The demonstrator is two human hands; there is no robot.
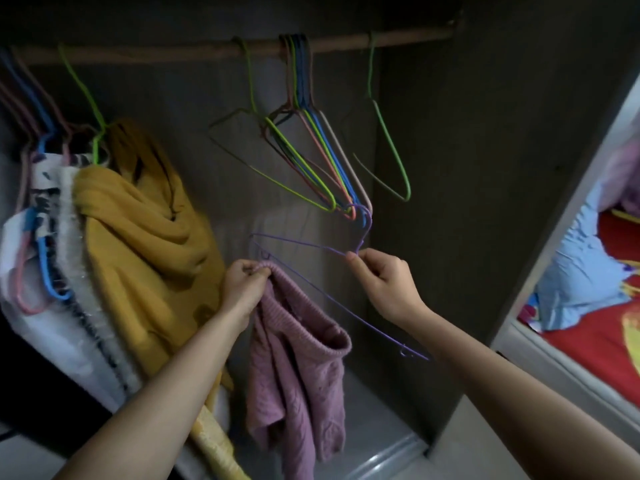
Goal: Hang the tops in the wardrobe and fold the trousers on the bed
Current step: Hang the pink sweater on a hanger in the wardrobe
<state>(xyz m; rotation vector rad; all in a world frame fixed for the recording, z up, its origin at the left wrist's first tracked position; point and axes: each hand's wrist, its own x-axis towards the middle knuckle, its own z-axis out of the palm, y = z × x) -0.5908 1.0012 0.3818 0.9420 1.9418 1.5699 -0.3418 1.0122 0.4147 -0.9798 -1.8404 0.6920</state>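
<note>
1. Head view: left hand (244, 287) pinches the ribbed edge of the pink top (298, 368), which hangs below it, low in the wardrobe.
2. Right hand (384, 278) pinches the neck of the hanger (363, 239). The hanger's long axis runs far-left to near-right, and its lower wire meets the top's edge at the left hand.
3. Judgement: the hanger's left end must enter the top. The left hand is nearer.
4. No legible writing.

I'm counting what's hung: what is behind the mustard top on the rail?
White patterned garments on blue and pink hangers, pressed against the mustard top; overlap hides their number.
</note>
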